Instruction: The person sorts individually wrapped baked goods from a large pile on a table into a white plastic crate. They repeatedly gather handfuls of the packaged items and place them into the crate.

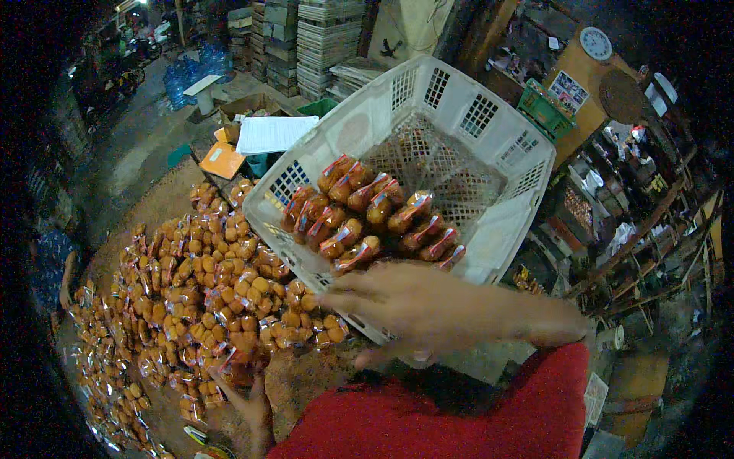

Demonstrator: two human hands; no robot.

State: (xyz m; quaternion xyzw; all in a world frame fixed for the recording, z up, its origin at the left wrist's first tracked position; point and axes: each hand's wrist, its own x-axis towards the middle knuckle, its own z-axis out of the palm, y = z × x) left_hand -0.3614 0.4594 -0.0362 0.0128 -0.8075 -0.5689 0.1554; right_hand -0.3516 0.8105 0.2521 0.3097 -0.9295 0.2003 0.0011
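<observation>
- Head view, the only one: left hand point(251, 402) low, at the near edge of the heap, fingers closed around one clear packet point(243, 359) of round brown buns with a red label.
- Right hand point(397, 298) passes over the near rim of the crate, motion-blurred; fingers stretched out, thumb apart – nothing seen in its grasp, palm side hidden.
- White plastic crate point(325, 157), lattice-sided, sits tilted in view just beyond the right hand.
- Inside it, bagged buns point(367, 203) stand close together in rows, toward the near left part; lattice floor shows farther back.
- Heap of like packets point(202, 283) spreads loosely over the brown desk point(294, 382), left of the crate, some just beside its wall.
- Red garment point(459, 405) on the wearer.
- Another person point(53, 260) at the far left, dark patterned clothing, one arm hanging near the heap.
- Behind: white papers point(275, 135), orange item point(223, 159), stacked trays point(329, 38); round clock point(595, 43) upper right.
</observation>
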